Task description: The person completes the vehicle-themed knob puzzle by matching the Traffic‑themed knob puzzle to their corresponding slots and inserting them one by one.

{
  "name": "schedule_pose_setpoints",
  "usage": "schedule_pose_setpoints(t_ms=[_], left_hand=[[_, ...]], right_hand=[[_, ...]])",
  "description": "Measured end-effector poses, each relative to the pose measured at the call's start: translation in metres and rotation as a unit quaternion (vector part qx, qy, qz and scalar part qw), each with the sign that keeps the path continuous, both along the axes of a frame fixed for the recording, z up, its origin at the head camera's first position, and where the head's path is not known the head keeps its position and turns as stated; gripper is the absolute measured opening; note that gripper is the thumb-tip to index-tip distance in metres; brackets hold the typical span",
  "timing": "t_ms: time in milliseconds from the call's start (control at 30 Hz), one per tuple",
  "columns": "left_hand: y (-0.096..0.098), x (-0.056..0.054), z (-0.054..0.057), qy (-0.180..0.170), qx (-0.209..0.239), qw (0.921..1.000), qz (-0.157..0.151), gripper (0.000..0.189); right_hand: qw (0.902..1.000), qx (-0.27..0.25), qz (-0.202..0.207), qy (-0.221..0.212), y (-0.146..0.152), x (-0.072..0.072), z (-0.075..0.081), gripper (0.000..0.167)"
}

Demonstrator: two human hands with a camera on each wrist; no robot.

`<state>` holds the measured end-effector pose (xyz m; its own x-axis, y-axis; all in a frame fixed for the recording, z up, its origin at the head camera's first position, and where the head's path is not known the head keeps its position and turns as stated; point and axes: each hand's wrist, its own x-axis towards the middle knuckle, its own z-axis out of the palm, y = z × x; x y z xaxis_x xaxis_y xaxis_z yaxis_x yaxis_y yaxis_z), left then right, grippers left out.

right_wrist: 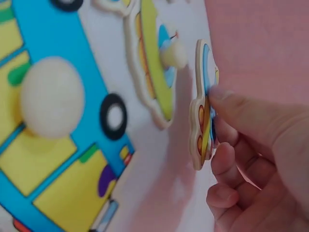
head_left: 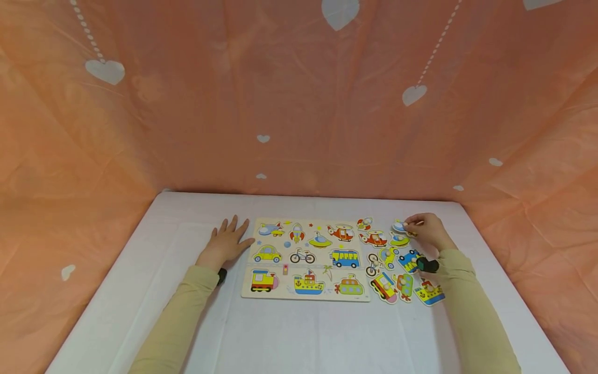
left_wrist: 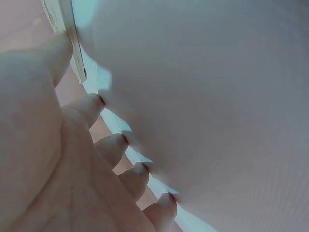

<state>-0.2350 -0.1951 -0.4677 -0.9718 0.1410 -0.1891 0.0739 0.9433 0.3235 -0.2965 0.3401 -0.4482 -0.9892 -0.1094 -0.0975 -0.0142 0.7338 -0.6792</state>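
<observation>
My left hand (head_left: pixel 223 246) lies with fingers spread on the table beside a wooden vehicle puzzle board (head_left: pixel 306 268). In the left wrist view, its thumb touches the board's edge (left_wrist: pixel 72 53). At the far right, my right hand (head_left: pixel 431 231) pinches an airplane puzzle piece (right_wrist: pixel 200 125) between thumb and fingers. The piece looks raised and on edge in the right wrist view; its knob is hidden by the fingers. Nearest to it are a flying saucer piece (right_wrist: pixel 157 67) and a blue and yellow bus piece (right_wrist: pixel 72 154), both with round knobs.
Right of the board lie rocket (head_left: pixel 364 224), helicopter (head_left: pixel 374 239), bicycle (head_left: pixel 372 266), car (head_left: pixel 389 257), train (head_left: pixel 384 288), submarine (head_left: pixel 404 285) and ship (head_left: pixel 430 294) pieces. An orange cloth with hearts (head_left: pixel 299 114) hangs behind and beside the white table (head_left: pixel 289 337).
</observation>
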Motion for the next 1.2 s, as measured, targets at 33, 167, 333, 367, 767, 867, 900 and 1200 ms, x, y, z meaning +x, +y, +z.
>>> schedule_pose_setpoints(t_ms=[33, 167, 333, 367, 767, 867, 900, 1200], left_hand=[[0.0, 0.0, 0.0, 0.0, 0.001, 1.0, 0.001, 0.069], [-0.001, -0.001, -0.002, -0.004, 0.002, 1.0, 0.002, 0.07], [-0.003, -0.001, -0.004, -0.004, 0.001, 1.0, 0.001, 0.07], [-0.004, -0.001, -0.004, -0.005, 0.001, 1.0, 0.001, 0.07], [-0.006, 0.003, -0.002, -0.005, 0.012, 0.9999, 0.001, 0.071], [-0.005, 0.002, -0.001, -0.003, 0.011, 0.9999, 0.002, 0.071], [-0.005, 0.001, -0.001, -0.002, 0.01, 0.9999, 0.003, 0.072], [-0.005, -0.001, -0.002, 0.005, 0.001, 0.9999, 0.01, 0.073]], right_hand=[[1.0, 0.004, 0.003, 0.005, -0.002, 0.0, 0.002, 0.03], [0.9992, 0.01, 0.019, 0.033, -0.013, 0.0, 0.008, 0.03], [0.9975, -0.001, 0.044, 0.056, -0.036, -0.001, 0.013, 0.025], [0.997, -0.005, 0.049, 0.06, -0.041, 0.0, 0.014, 0.023], [0.9896, -0.036, 0.107, 0.089, -0.103, 0.0, 0.024, 0.014], [0.9876, -0.043, 0.121, 0.091, -0.119, -0.001, 0.025, 0.014], [0.9867, -0.048, 0.126, 0.091, -0.124, -0.001, 0.025, 0.013], [0.9827, -0.059, 0.161, 0.071, -0.171, -0.006, 0.017, 0.01]])
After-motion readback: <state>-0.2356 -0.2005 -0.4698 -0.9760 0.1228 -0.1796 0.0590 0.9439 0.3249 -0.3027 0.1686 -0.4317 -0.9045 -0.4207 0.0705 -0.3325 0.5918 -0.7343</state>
